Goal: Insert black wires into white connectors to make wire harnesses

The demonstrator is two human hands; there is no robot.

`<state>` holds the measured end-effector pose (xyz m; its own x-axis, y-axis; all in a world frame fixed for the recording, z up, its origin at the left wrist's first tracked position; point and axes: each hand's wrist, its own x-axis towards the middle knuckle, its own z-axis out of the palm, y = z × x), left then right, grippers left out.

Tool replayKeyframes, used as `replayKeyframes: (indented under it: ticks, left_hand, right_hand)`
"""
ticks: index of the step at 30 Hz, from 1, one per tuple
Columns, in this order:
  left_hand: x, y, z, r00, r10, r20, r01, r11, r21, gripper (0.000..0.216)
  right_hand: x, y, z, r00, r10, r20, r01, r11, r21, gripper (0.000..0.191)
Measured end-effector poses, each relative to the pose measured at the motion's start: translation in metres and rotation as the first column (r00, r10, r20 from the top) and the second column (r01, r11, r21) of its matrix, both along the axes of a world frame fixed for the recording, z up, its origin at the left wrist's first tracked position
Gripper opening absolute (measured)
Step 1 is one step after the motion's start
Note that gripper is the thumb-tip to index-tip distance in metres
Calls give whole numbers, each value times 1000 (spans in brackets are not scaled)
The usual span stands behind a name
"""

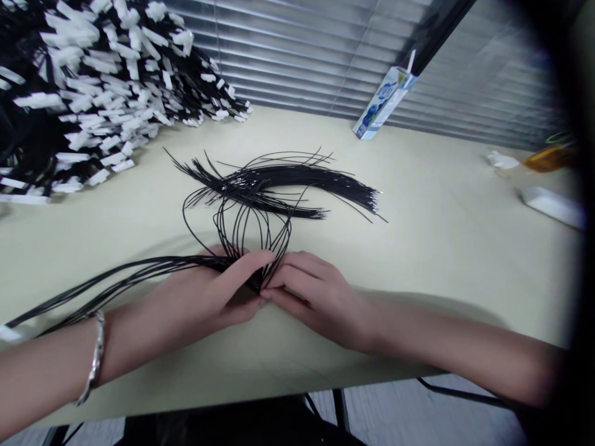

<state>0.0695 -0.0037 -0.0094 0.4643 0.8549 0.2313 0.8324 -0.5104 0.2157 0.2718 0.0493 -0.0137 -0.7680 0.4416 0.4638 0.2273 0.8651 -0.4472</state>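
Note:
My left hand (218,288) is closed around several thin black wires (153,265), which trail back over the forearm to a white connector (10,333) at the left edge. Other parts of these wires loop up between the hands and the pile behind. Thumb and fingers of my right hand (320,294) pinch close to the left fingertips, where the wires come together; the exact piece in the pinch is partly hidden. Just beyond both hands lies a loose bundle of short black wires (316,176) with small shiny ends.
A large heap of black wires with white connectors (106,93) fills the back left of the table (437,235). Near the window blinds (297,56) stands a blue and white drink carton (383,102) with a straw. A white object (553,206) lies at the right.

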Motion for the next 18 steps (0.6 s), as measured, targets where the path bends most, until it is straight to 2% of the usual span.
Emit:
replayKeyframes:
  ticks: [5,18]
  left_hand:
    - [-1,0,1,1000,-15,2,15,1000,1,36]
    - [-2,0,0,1000,-2,-1,2,1000,-21,39]
  right_hand:
    - [0,0,0,1000,-5,-11,5,999,44,19]
    - [-1,0,0,1000,-9,14,8,999,47,22]
